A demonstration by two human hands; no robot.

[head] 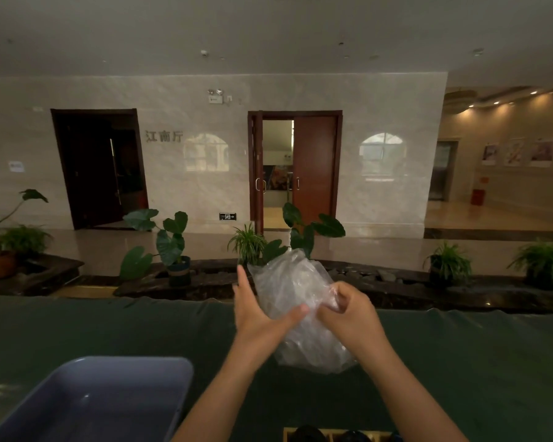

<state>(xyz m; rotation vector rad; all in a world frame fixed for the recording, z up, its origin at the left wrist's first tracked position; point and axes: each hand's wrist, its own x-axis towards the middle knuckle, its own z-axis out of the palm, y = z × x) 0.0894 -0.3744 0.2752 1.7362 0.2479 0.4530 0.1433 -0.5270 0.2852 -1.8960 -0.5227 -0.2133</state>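
A crumpled clear plastic bag (292,282) is held up above the green-covered table (77,327), in the middle of the view. My left hand (256,311) holds its left side, thumb lying across the front and fingers behind the bag. My right hand (348,311) pinches the bag's right edge with curled fingers. The bag's lower part hangs down between my wrists. What is inside the bag cannot be made out.
A blue-grey plastic tub (103,400) stands at the near left on the table. A wooden box (336,435) with dark items peeks in at the bottom edge. Beyond the table's far edge are potted plants (173,247) on a dark stone border, then a hall with doors.
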